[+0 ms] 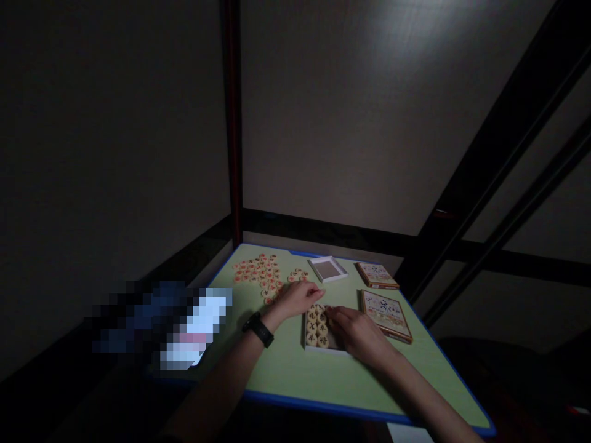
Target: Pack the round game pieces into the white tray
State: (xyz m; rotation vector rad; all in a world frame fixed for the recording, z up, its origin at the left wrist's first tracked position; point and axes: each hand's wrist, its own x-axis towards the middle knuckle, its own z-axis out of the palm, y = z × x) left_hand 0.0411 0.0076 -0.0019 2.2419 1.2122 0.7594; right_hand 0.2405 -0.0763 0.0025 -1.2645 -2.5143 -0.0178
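Observation:
A small white tray [306,346] on the green table holds several round wooden game discs [317,326] marked in black. My right hand [357,333] rests on the tray's right side, fingers curled over the discs. My left hand [299,298], with a dark watch on the wrist, lies just beyond the tray's far left corner; its fingers are bent down onto loose discs there. More loose discs [257,271], marked in red, lie spread at the table's far left.
The green table [295,369] has a blue rim. An empty white tray [327,269] sits at the back, two printed box lids [376,275] [386,314] to the right. A blurred patch covers the left edge. Dark walls and beams surround the table.

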